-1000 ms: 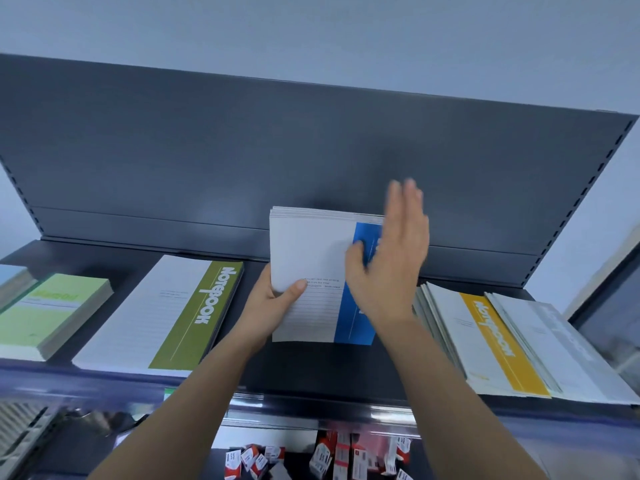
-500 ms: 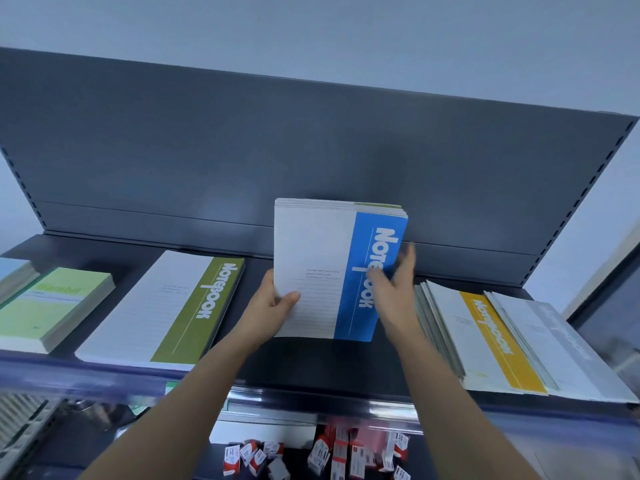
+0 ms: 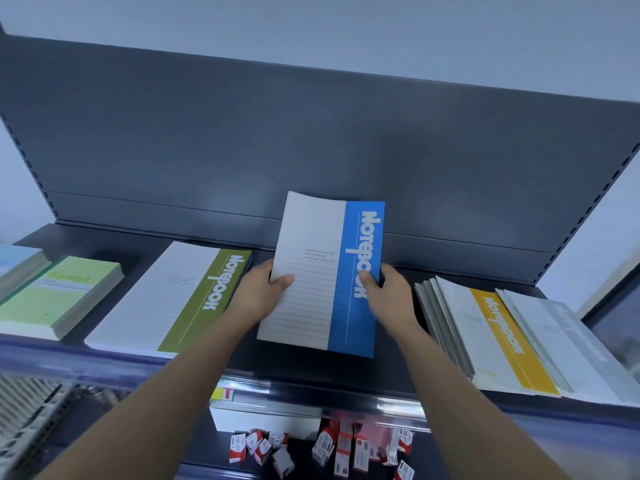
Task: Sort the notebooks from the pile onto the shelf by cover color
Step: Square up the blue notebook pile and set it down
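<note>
A blue-and-white notebook (image 3: 323,271) is held above the middle of the dark shelf (image 3: 311,367). My left hand (image 3: 259,292) grips its left edge, thumb on the cover. My right hand (image 3: 388,292) grips its right edge, thumb on the blue stripe. A stack with an olive-green cover (image 3: 173,299) lies to the left. To the right lies a fanned pile topped by a yellow-striped notebook (image 3: 498,341) and a grey-striped notebook (image 3: 561,341).
A light green notebook stack (image 3: 59,296) and a pale blue stack (image 3: 19,265) lie at the far left. The shelf's dark back panel (image 3: 311,150) rises behind. Small red-and-white boxes (image 3: 329,448) lie scattered on a lower level.
My right hand came down from the notebook's top to grip its right edge. The blue notebook now tilts flatter; the thicker stack seen before is no longer visible behind it.
</note>
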`<control>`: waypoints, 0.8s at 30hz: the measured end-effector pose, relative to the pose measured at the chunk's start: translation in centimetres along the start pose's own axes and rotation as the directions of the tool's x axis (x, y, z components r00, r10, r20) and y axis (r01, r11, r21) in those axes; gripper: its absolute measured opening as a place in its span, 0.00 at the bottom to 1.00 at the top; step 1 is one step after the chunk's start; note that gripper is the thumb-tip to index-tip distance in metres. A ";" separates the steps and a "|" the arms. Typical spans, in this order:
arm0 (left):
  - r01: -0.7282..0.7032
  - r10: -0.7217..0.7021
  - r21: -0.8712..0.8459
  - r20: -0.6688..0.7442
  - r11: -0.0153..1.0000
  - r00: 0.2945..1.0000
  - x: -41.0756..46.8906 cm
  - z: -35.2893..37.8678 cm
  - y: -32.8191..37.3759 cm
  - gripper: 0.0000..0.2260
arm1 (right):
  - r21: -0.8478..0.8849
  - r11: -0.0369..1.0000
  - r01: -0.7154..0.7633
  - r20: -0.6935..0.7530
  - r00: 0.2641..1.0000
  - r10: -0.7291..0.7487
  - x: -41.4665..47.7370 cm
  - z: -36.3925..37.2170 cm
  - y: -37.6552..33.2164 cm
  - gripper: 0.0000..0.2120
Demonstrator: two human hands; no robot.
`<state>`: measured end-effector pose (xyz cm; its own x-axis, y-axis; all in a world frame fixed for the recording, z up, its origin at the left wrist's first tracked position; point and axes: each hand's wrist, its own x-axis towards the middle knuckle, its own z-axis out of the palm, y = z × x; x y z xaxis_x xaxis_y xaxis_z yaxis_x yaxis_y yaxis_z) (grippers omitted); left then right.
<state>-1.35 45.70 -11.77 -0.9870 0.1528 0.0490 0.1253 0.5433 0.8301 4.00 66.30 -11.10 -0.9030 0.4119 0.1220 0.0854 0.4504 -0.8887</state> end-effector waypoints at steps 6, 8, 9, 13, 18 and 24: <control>0.130 -0.145 0.174 0.078 0.976 0.986 0.4 -0.2 -1.4 0.17 | -0.074 0.986 -0.146 0.068 0.986 0.151 0.9 2.2 1.7 0.11; 0.160 -0.186 0.221 0.105 0.962 0.977 0.6 -0.2 -1.9 0.18 | -0.125 0.976 -0.178 0.085 0.978 0.189 1.0 2.8 2.3 0.13; 0.172 -0.206 0.241 0.120 0.955 0.971 0.6 -0.2 -2.2 0.18 | -0.159 0.970 -0.185 0.093 0.975 0.201 1.1 3.0 2.6 0.13; 0.208 -0.275 0.319 0.182 0.925 0.944 0.6 0.1 -3.0 0.17 | -0.252 0.944 -0.213 0.119 0.961 0.248 1.2 3.8 3.6 0.16; 0.206 -0.304 0.408 0.192 0.890 0.933 0.6 0.3 -3.2 0.19 | -0.318 0.922 -0.221 0.122 0.955 0.271 0.8 4.2 4.1 0.18; 0.164 -0.297 0.519 0.184 0.839 0.937 0.7 0.6 -3.3 0.20 | -0.490 0.857 -0.159 0.122 0.961 0.248 0.6 4.2 3.8 0.16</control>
<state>-2.41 44.52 -14.78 -0.9435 0.1336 -0.3032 -0.0050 0.9093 0.4162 1.98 64.94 -16.25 -0.8980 0.4110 -0.1571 0.4231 0.7086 -0.5646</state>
